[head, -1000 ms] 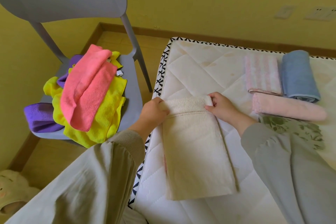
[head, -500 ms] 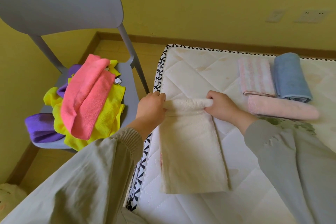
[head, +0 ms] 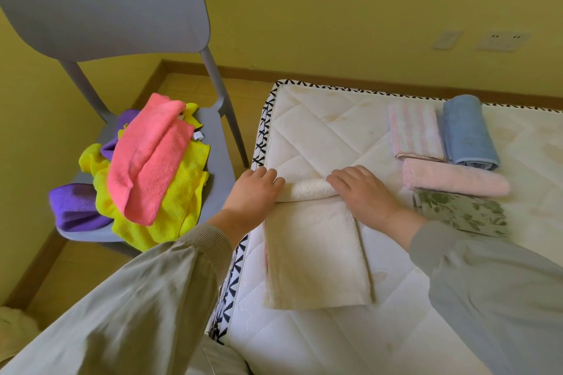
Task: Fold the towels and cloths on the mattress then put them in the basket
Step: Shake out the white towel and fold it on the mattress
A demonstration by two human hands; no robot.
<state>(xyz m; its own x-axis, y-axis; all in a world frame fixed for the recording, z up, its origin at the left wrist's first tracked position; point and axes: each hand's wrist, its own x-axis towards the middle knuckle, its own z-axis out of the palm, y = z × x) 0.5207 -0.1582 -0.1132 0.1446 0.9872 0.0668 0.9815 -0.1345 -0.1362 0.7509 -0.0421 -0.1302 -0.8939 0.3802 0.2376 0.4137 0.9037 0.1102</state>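
Mattress quilting (head: 320, 137) lies under our cream towel (head: 313, 253): its near half is flat towards us, while its far end, a loose pinched fold a moment ago, is now a tight roll (head: 307, 189). Our left hand (head: 253, 192) curls its fingers over the roll's left end and our right hand (head: 362, 195) presses flatter fingers on its right end, so we judge the rolling well begun, with the flat half left to take in. Farther off, the pink roll (head: 457, 183), blue roll (head: 466, 134), striped towel (head: 414, 131) and leafy cloth (head: 463, 213) lie finished, bright cloths (head: 149, 155) wait on the chair (head: 219, 137), and no basket shows.
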